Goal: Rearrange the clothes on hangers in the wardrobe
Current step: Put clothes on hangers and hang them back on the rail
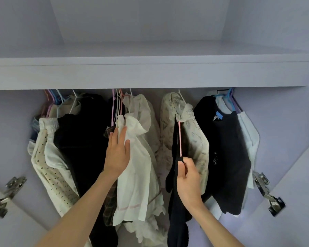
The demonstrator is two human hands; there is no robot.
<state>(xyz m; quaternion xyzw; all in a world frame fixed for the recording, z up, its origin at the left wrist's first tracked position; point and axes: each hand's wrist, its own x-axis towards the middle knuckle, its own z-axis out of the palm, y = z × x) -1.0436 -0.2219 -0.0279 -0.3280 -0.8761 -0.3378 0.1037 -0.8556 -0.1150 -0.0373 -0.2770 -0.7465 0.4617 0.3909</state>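
My left hand (117, 154) lies with straight fingers flat against the thin, crinkled white garment (137, 166); my right hand (186, 180) pinches a slim pink hanger (180, 138) carrying limp black cloth (177, 211). Both hang below the smooth lilac shelf (150, 73), among cream printed (194, 139) and black clothes (226, 148), metal hinges (267, 191) on the doors either side
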